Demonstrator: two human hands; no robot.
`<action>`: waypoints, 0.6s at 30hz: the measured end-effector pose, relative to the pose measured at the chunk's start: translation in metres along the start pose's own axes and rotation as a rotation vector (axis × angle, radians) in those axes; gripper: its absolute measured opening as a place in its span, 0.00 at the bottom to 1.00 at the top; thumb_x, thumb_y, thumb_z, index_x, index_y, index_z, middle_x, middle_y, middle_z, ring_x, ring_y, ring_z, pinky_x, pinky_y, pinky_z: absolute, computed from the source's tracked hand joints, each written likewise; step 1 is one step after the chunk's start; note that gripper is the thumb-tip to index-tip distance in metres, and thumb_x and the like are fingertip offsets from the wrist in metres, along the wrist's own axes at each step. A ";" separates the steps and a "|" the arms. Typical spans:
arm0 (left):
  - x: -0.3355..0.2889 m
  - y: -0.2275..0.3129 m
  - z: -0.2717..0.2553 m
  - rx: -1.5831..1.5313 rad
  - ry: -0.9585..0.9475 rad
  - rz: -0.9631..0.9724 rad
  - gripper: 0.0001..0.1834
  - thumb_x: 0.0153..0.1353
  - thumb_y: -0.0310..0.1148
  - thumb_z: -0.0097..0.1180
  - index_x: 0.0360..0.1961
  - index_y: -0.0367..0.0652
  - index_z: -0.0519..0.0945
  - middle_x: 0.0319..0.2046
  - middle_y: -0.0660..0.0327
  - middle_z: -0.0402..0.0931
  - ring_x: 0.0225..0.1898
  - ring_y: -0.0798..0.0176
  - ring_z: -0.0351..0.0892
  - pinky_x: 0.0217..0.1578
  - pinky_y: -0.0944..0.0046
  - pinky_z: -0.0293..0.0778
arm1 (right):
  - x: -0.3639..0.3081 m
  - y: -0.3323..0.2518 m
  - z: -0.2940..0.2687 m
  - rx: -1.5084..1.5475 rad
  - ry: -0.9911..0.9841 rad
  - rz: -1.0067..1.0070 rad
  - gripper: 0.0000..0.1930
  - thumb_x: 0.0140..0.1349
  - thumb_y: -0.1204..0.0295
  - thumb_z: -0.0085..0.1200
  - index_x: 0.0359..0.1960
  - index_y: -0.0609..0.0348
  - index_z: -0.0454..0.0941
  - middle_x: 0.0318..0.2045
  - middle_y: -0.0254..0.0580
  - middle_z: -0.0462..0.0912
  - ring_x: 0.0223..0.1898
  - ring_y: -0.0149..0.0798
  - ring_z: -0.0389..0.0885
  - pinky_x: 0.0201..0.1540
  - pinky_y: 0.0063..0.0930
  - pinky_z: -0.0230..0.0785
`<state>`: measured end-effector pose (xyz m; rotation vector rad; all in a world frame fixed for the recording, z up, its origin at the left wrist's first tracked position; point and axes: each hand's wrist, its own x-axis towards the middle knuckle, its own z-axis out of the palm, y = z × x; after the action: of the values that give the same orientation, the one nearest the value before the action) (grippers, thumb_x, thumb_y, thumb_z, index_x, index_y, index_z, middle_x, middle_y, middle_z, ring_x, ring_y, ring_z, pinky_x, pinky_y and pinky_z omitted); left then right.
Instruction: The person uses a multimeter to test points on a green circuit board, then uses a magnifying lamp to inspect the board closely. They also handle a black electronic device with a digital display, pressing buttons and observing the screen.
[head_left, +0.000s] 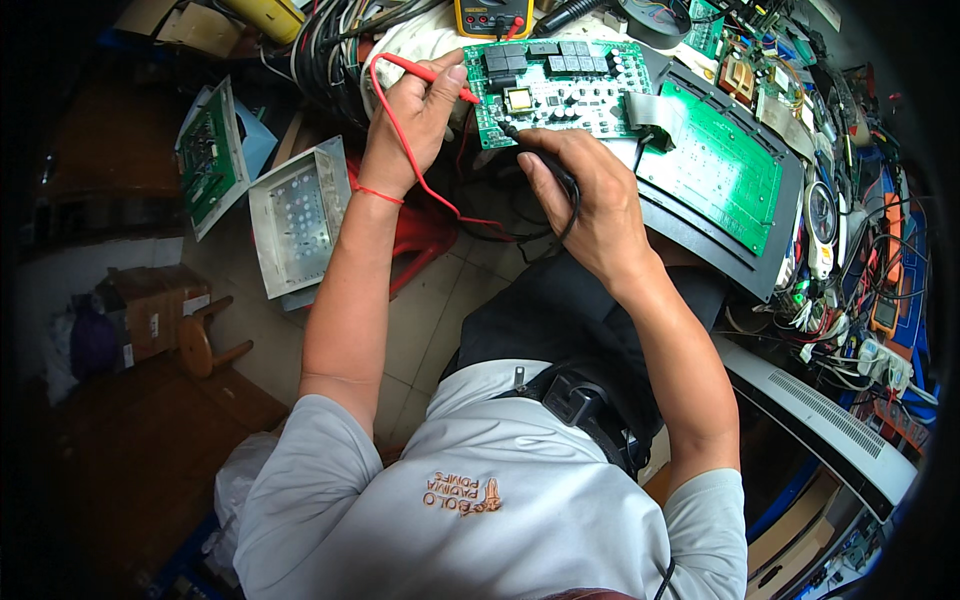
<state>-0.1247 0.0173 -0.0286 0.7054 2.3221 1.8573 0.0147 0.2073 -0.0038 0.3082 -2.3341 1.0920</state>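
Both hands work over a green circuit board [555,85] that lies at the far middle of the scene, tilted up toward the person so its parts face the eyes. The left hand [415,110] is closed in a pencil-like pinch on a red probe [440,78], thumb and forefinger near its tip, which meets the left edge of the board; holding it that low likely gives fine control over where the tip lands. Its red wire [405,150] loops down past the wrist and trails off toward the right. The right hand [585,200] is curled shut around a black probe [530,140], whose point rests on the near edge of the board, while its black wire [570,215] runs under the palm. Just beyond the board sits a yellow meter [493,18], placed where its face can be read without moving either hand. To the right, a grey flat cable [652,108] joins the board to a 2nd green board [715,165] seated in a dark frame [735,255], so the 2 stay connected. On the left, a pale metal tray [300,215] and another framed board [208,155] lie set aside, well apart from the hands.
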 end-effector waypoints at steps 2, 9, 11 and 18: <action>-0.001 0.000 0.001 0.022 0.010 0.002 0.26 0.84 0.45 0.52 0.61 0.28 0.83 0.57 0.56 0.87 0.56 0.70 0.80 0.62 0.68 0.73 | 0.000 0.001 0.001 -0.012 -0.004 -0.005 0.11 0.67 0.76 0.68 0.50 0.63 0.85 0.38 0.49 0.88 0.39 0.53 0.87 0.43 0.42 0.80; 0.000 -0.002 -0.001 0.064 0.002 0.041 0.31 0.82 0.50 0.55 0.65 0.27 0.80 0.60 0.44 0.86 0.59 0.57 0.87 0.61 0.59 0.79 | -0.001 0.003 0.003 -0.012 -0.015 0.002 0.12 0.67 0.76 0.68 0.50 0.63 0.85 0.39 0.50 0.87 0.40 0.54 0.87 0.43 0.43 0.80; -0.001 -0.003 -0.001 0.064 -0.001 0.041 0.32 0.82 0.50 0.55 0.65 0.27 0.79 0.60 0.44 0.86 0.58 0.57 0.87 0.61 0.59 0.79 | 0.000 0.002 0.003 -0.025 -0.022 -0.005 0.12 0.67 0.76 0.68 0.50 0.63 0.84 0.39 0.50 0.87 0.40 0.54 0.87 0.43 0.43 0.80; -0.003 -0.003 -0.001 0.125 -0.004 0.019 0.32 0.82 0.50 0.54 0.66 0.27 0.79 0.55 0.44 0.87 0.55 0.57 0.88 0.58 0.59 0.79 | -0.003 0.001 0.003 -0.104 -0.045 -0.023 0.12 0.67 0.76 0.67 0.51 0.61 0.84 0.38 0.49 0.85 0.40 0.54 0.85 0.42 0.45 0.79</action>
<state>-0.1231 0.0147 -0.0319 0.7462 2.4549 1.7281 0.0152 0.2058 -0.0075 0.3223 -2.4114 0.9578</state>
